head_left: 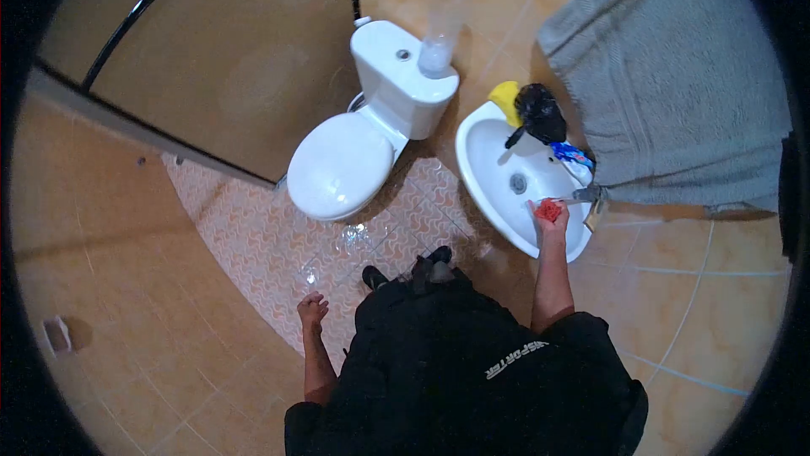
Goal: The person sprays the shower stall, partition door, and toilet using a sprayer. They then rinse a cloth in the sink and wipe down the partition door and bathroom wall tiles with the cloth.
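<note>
Over the right side of the white washbasin (485, 194), my right hand (553, 221) is closed around a red, rough-textured scrubber (548, 209). It is beneath the spout of the metal tap (589, 194). My left hand (312, 311) hangs out to the left above the tiled floor, its fingers loosely bent and apart, with nothing seen in it. At the back of the basin lie a black plastic bag (542, 113), a yellow item (506, 102) and a blue-and-white packet (574, 159).
A white toilet (342, 165) with its lid down stands left of the basin. On its tank is a clear plastic bottle (439, 43) with a blue cap. A grey towel (683, 93) hangs at the right. A shower enclosure (228, 59) takes up the upper left. The patterned floor (261, 228) looks wet.
</note>
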Demonstrator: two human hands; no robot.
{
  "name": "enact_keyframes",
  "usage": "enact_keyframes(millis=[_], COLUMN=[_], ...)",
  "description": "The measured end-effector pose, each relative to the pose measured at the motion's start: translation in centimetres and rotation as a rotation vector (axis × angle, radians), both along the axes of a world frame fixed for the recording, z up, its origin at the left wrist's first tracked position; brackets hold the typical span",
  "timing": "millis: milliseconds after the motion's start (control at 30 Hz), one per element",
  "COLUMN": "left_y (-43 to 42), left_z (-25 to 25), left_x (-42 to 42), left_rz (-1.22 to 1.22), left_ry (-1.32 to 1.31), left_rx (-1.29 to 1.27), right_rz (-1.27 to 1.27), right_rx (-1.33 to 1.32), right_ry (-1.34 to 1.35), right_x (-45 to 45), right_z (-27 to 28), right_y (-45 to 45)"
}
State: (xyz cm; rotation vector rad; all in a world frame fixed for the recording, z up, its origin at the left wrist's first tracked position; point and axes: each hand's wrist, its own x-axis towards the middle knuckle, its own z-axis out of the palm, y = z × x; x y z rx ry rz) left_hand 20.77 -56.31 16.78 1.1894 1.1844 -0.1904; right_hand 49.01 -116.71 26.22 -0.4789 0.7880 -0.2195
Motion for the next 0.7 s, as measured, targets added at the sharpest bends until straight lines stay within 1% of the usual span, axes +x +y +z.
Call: enact_keyframes(millis=[33,67,133,167,200,267,300,367,400,467,500,533,567,600,633,667,700], left_y=[0.3,0.6,1.3,1.3,1.3,1.1,1.2,1.4,1.7,2.2,2.4,3.1,3.7,4.1,5.6,6.3,6.8], left_z=[-0.2,-0.7,-2.9,-3.4,-3.9,-4.8,-5.5,-6.3,-6.4,-6.2,-6.0,-5.9,-5.7,-5.5,-6.3,-5.9,-5.6], left_x=[-1.7,-3.5,-7.9,-9.6,-11.2,-14.0,-15.3,-17.4,-17.9,-18.6,-18.8,-18.6,-18.3,-18.4,-19.1,-19.0,-18.8], left_rz=[0.051,0.100,0.090,0.164,0.235,0.248,0.267,0.293,0.294,0.332,0.278,0.274,0.284,0.293,0.355,0.352,0.321], left_ry=[0.041,0.081,0.078,0.105,0.128,0.167,0.193,0.216,0.215,0.189,0.166,0.167,0.160,0.155,0.067,0.071,0.057], left_rx=[-0.002,-0.003,0.003,-0.031,-0.064,-0.062,-0.098,-0.156,-0.153,-0.216,-0.161,-0.161,-0.137,-0.113,-0.223,-0.228,-0.142], right_rz=[0.027,0.047,-0.024,0.268,0.277,0.434,0.435,0.583,0.582,0.254,0.243,0.240,0.221,0.202,0.179,0.177,0.426], right_rx=[-0.084,-0.089,-0.081,-0.889,-0.897,-1.189,-1.193,-1.021,-1.019,-0.847,-0.366,-0.366,-0.340,-0.315,-0.180,-0.185,-0.745], right_ry=[-0.059,-0.053,0.038,-0.084,-0.087,-0.049,-0.055,0.156,0.154,-0.038,-0.067,-0.066,0.049,0.165,0.088,0.092,0.108], right_x=[0.3,0.6,1.2,-1.1,-2.0,-2.8,-2.3,-0.9,-0.7,-0.4,1.6,0.3,-0.1,0.3,0.4,-0.4,-1.5], right_z=[-3.4,-3.6,-3.4,-3.1,-2.1,-1.0,-1.2,-5.2,-6.6,-9.0,-10.1,-6.9,-4.3,-0.3,-1.2,-0.5,0.1], right_y=[-2.0,-2.1,-1.6,0.0,0.6,1.2,0.5,-4.3,-4.8,-5.5,-8.1,-6.9,-4.3,-1.5,-1.6,-0.9,-0.2])
